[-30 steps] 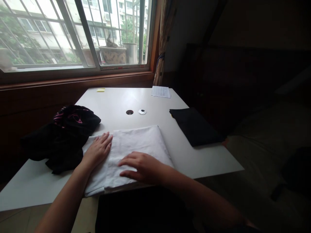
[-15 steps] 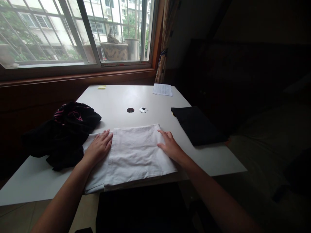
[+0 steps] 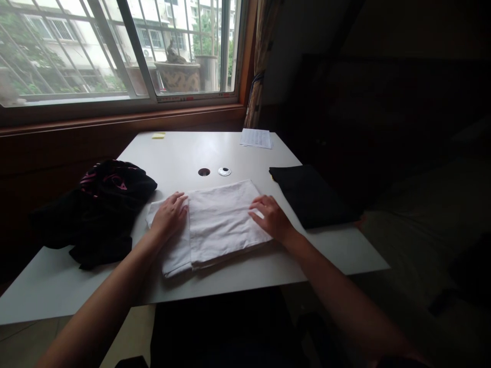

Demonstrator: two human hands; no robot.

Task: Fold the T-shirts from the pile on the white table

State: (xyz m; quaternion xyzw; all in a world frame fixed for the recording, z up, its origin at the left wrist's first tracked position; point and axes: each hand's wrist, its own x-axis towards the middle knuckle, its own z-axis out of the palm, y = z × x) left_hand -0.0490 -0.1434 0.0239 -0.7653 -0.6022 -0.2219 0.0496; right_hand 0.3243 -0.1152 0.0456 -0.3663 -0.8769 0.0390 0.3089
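A folded white cloth garment [image 3: 222, 225] lies on the white table, slightly turned, with a narrower layer showing past its left fold. On that left part rests my left hand [image 3: 170, 214], fingers stretched out and pointing away from me. My right hand [image 3: 270, 217] touches the garment's right edge, its fingers bent and apart, with no cloth visibly gripped. To the left lies a crumpled black garment [image 3: 103, 209] with pink print. A folded black garment [image 3: 312, 197] lies at the right.
The white table [image 3: 169, 163] has a round hole [image 3: 204, 172] and a round white cap [image 3: 224, 171] near its middle. Printed papers [image 3: 256, 138] and a yellow sticky note [image 3: 158, 135] lie along the far edge, below a barred window [image 3: 115, 51].
The white garment has slid away from the table's front edge and turned slightly. My left hand has moved forward and right with it; my right hand's fingers are more bent.
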